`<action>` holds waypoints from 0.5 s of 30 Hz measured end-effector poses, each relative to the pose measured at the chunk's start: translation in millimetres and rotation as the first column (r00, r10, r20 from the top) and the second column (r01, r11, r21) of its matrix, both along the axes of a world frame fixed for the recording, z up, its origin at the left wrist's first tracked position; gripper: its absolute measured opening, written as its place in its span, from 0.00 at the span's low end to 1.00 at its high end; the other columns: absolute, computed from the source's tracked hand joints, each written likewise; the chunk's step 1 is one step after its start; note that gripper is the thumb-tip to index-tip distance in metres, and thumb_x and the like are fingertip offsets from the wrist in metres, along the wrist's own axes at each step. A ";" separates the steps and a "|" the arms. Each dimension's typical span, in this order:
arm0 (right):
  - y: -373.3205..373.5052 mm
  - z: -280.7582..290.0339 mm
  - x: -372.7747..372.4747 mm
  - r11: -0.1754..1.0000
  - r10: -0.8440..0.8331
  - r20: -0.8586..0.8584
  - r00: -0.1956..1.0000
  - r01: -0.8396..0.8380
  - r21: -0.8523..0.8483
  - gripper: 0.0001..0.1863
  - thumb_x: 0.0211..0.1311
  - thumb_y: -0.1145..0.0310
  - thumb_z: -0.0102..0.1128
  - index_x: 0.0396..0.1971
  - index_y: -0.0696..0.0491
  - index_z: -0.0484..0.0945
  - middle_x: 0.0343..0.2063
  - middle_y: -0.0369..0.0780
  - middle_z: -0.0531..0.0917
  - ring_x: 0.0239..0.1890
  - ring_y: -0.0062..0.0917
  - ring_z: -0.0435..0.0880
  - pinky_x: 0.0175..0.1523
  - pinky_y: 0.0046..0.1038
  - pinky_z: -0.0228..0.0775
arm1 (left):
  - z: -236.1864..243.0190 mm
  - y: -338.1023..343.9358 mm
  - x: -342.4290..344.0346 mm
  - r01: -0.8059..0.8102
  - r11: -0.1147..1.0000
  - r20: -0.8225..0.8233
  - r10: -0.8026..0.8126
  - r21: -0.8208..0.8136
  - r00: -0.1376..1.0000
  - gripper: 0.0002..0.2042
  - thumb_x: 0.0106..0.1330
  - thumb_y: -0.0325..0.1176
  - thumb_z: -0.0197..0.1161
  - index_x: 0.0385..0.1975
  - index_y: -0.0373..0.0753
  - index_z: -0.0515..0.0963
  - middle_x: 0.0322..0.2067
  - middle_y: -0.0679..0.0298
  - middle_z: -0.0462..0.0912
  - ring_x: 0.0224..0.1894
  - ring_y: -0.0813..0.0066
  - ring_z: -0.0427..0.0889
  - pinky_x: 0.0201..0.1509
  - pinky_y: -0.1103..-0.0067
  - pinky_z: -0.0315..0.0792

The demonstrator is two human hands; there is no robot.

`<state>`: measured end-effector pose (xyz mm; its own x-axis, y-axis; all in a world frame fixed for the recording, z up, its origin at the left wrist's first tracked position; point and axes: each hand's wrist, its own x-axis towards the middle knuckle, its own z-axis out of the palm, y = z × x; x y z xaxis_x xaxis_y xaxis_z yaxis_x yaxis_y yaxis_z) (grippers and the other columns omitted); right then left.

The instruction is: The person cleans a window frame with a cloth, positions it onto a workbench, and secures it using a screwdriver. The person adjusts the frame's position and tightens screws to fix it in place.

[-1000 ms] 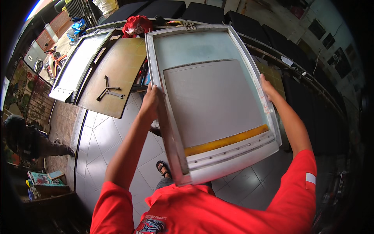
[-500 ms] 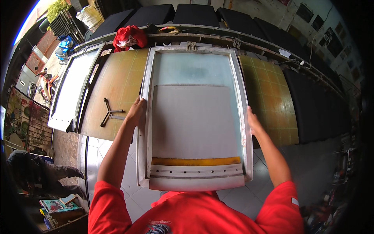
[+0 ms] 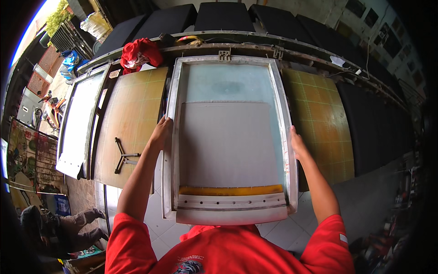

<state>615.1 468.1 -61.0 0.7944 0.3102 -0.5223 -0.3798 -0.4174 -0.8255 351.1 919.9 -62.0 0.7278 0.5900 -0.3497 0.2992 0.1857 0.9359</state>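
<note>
Two hands are showing, the left hand and the right hand. Two framed screens are lying along the bench: the big screen frame and a second screen. Two yellow gridded boards are sitting there, plus one red cloth at the far edge.

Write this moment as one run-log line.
left hand: grips frame left rail | right hand: grips right rail | squeegee: inside frame, near end | frame: over yellow board

Left of my left hand I see a yellow gridded board with a three-armed metal tool lying on it, and a second screen frame beyond. A red cloth sits far ahead-left; another gridded board lies right of my right hand.
</note>
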 end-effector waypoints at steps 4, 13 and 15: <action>3.9 -10.6 10.5 0.997 -0.058 -0.044 0.997 0.056 -0.056 0.44 0.63 0.37 0.35 0.62 0.65 0.52 0.63 0.54 0.55 0.66 0.39 0.51 0.65 0.40 0.48 | -2.0 1.4 15.9 0.007 1.000 0.007 -0.007 -0.019 1.000 0.20 0.70 0.40 0.44 0.59 0.44 0.63 0.50 0.67 0.70 0.55 0.76 0.63 0.61 0.73 0.55; 15.7 -0.7 4.5 0.997 -0.070 -0.042 0.997 0.068 -0.044 0.44 0.63 0.38 0.36 0.61 0.66 0.53 0.63 0.52 0.57 0.66 0.36 0.53 0.66 0.35 0.47 | 5.2 -1.1 25.4 -0.030 1.000 -0.015 0.030 0.001 0.999 0.20 0.70 0.38 0.45 0.60 0.39 0.61 0.44 0.68 0.71 0.47 0.80 0.66 0.55 0.81 0.60; 22.1 8.5 -0.5 0.989 -0.112 0.010 0.994 0.113 -0.093 0.44 0.63 0.38 0.36 0.61 0.66 0.54 0.62 0.52 0.58 0.66 0.35 0.54 0.66 0.34 0.47 | 7.1 -4.6 25.3 -0.048 0.999 -0.007 0.048 0.004 0.999 0.21 0.70 0.37 0.45 0.60 0.38 0.61 0.44 0.67 0.72 0.46 0.80 0.66 0.54 0.81 0.61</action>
<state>614.6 490.2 -52.5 0.8239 0.1691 -0.5409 -0.4248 -0.4475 -0.7869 376.5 915.2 -54.9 0.6962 0.6252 -0.3527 0.2971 0.1963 0.9344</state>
